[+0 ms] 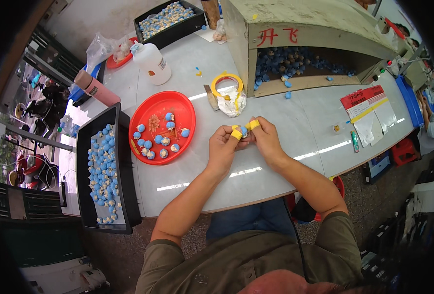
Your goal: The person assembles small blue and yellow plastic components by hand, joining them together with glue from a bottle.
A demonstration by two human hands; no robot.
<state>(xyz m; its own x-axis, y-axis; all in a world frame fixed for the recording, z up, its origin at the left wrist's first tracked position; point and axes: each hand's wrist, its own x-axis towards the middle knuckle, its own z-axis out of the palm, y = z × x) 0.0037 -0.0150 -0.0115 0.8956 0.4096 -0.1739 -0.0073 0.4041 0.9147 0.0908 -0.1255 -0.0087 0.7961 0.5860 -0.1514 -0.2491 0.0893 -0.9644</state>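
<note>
Small blue bead [244,131] pinched between both hands above the surface [276,157]; left hand [223,144] and right hand [265,137] with yellow-taped fingers [236,134] clamped on it. Probably light, hard, slippery; best gripped at its sides. Red tray [190,115] at nine o'clock.

Red round tray [143,115] with blue-cream pieces; black tray [83,161] left, full of same; white plastic bottle [152,62]; yellow tape roll [227,78]; worn wooden box [295,29] holding blue pieces; red-white paper sheet [369,105].

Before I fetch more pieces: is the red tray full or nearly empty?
Partly filled. The red tray holds about a dozen blue pieces clustered toward its near side; much of its bottom is bare.
</note>
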